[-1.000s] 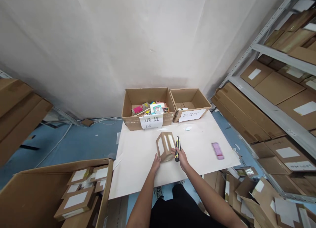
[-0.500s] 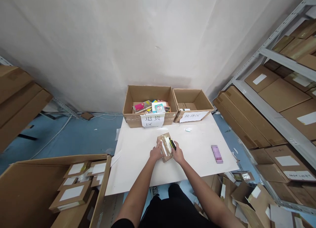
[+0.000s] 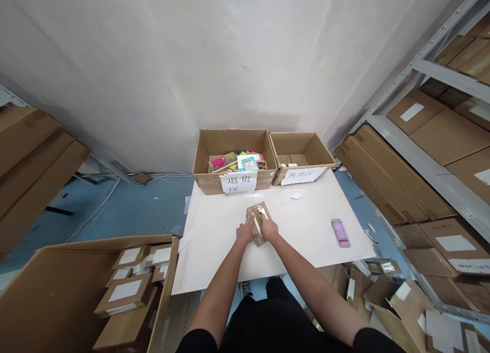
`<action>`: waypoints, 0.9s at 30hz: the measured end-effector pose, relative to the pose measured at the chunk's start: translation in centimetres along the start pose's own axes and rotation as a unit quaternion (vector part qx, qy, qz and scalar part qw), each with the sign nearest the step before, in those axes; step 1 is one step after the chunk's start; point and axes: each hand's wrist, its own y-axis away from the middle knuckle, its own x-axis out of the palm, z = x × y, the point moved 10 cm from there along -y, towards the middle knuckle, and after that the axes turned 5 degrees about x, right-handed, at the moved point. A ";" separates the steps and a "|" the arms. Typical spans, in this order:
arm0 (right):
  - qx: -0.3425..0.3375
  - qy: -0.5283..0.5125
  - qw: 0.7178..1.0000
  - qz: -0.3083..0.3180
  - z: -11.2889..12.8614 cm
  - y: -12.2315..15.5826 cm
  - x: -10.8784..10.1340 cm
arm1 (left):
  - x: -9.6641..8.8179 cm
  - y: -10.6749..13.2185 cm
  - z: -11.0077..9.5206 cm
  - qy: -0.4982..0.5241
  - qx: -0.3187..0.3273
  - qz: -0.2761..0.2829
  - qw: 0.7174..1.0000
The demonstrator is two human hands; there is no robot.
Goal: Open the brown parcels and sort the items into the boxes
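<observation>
A small taped cardboard box (image 3: 259, 235) with a white label lies on the white table in front of me. My left hand (image 3: 246, 231) rests on the box's left side, its fingers stretched out flat over the top. My right hand (image 3: 268, 228) is closed on a slim black and yellow-green box cutter (image 3: 261, 210), which it holds against the top of the box. Fingers hide most of the cutter, and I cannot make out its blade.
Behind stand a labelled carton (image 3: 206, 182) of booklets and small boxes, and a second labelled carton (image 3: 323, 172). A blurred purple object (image 3: 340, 233) lies to the right. A large carton (image 3: 57, 292) of parcels is at left; shelves (image 3: 440, 159) and opened boxes (image 3: 398, 312) are at right.
My right hand has moved left over the box, bringing the cutter from the right edge onto the top. The left hand stays on the box. The whole view has shifted slightly.
</observation>
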 end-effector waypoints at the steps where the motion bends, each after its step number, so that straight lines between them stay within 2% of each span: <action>1: 0.003 0.000 1.000 0.008 -0.4 0.6 0.4 | 0.0 0.0 -0.1 -0.006 0.000 0.001 1.000; 4: 0.002 0.001 1.000 0.025 -1.6 3.0 1.1 | 0.0 0.0 -0.4 -0.024 0.004 -0.001 1.000; 8: -0.011 0.056 0.997 0.060 -3.9 6.5 2.2 | -0.2 0.3 -0.9 -0.038 0.005 -0.002 0.999; 12: -0.016 0.074 0.994 0.073 -5.9 8.9 1.8 | -0.9 0.7 -1.5 -0.072 0.012 -0.001 0.997; 14: -0.003 0.038 0.998 0.048 -6.9 9.7 0.5 | -1.2 1.1 -1.9 -0.083 0.014 -0.009 0.996; 17: 0.039 -0.069 0.996 -0.051 -9.2 10.9 -2.2 | -1.1 2.1 -2.9 -0.106 0.003 -0.046 0.993; 19: 0.072 -0.172 0.977 -0.106 -11.1 11.7 -3.1 | -0.5 3.0 -4.3 -0.124 -0.013 -0.080 0.989; 21: 0.100 -0.298 0.942 -0.116 -13.0 12.0 -2.6 | 0.5 3.9 -6.0 -0.141 -0.025 -0.098 0.985; 23: 0.122 -0.425 0.891 -0.105 -14.6 11.8 -1.4 | 1.4 4.2 -7.7 -0.149 -0.020 -0.085 0.985; 25: 0.149 -0.515 0.839 -0.096 -16.2 11.5 -0.1 | 1.5 3.9 -8.8 -0.145 0.000 -0.063 0.987; 27: 0.177 -0.551 0.810 -0.091 -17.6 11.2 0.9 | 0.8 3.2 -9.4 -0.145 0.047 -0.058 0.987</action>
